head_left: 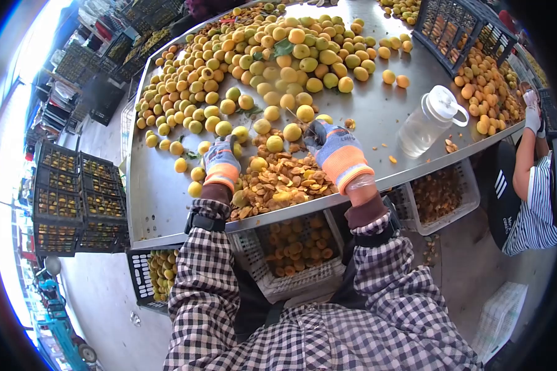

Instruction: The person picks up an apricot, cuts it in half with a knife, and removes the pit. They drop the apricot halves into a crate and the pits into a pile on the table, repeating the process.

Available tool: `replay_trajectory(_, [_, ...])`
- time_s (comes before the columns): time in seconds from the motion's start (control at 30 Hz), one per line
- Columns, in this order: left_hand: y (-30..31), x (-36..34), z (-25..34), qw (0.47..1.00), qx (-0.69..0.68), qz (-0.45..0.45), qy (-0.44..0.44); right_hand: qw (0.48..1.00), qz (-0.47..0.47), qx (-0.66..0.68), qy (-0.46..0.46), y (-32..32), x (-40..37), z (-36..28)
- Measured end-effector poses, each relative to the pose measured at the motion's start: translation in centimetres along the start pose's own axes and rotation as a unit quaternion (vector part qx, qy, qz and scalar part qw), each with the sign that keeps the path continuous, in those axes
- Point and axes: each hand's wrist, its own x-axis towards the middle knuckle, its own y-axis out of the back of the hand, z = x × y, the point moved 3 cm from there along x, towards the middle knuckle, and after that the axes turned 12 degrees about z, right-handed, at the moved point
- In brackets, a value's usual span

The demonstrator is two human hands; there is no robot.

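Note:
Both hands wear grey and orange gloves over a metal table (161, 219). My left hand (221, 162) is over the table's near part, fingers curled beside loose yellow fruits (204, 147); what it holds, if anything, is hidden. My right hand (337, 151) is bent inward, its fingers closed near a yellow fruit (293, 132); its grip is too small to make out. Between the hands and toward the near edge lies a heap of orange-brown fruit pieces (281, 179). A large pile of whole yellow-green fruits (260, 46) spreads beyond the hands.
A clear water bottle (421, 123) stands at the right, near a tipped black crate (461, 34) and more fruit (486, 86). Crates (244, 247) with fruit sit below the table edge. A person in a striped top (538, 210) is at the right.

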Motion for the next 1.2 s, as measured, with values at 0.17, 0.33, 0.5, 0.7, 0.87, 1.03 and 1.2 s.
replay_trajectory(0.17, [-0.8, 2.0, 3.2, 0.982, -0.119, 0.095, -0.110, 0.998, 0.011, 0.052, -0.018, 0.8, 0.2, 0.4])
replay_trajectory(0.33, [-2.3, 3.5, 10.5, 0.987, -0.049, -0.017, -0.152, 0.998, 0.035, 0.057, -0.013, 0.8, 0.3, 0.9])
replay_trajectory(0.5, [-3.6, 3.9, 10.9, 0.986, -0.076, -0.035, -0.141, 0.999, 0.036, 0.033, -0.009, 2.1, 0.2, 0.6])
replay_trajectory(0.7, [0.0, 0.5, 5.9, 0.822, -0.568, 0.010, -0.047, 0.991, -0.011, 0.130, 0.011, 0.6, -0.8, 0.1])
replay_trajectory(0.87, [4.2, -2.9, 3.7, 0.752, -0.658, 0.011, -0.040, 0.983, -0.021, 0.138, 0.120, -0.5, -3.2, -3.1])
replay_trajectory(1.03, [5.3, -5.1, 2.2, 0.734, -0.679, 0.012, 0.009, 0.971, -0.039, 0.157, 0.178, -1.5, -5.2, -5.3])
replay_trajectory(1.2, [6.7, -6.1, 1.3, 0.818, -0.562, 0.105, -0.068, 0.973, -0.029, 0.137, 0.185, -1.9, -6.7, -6.2])
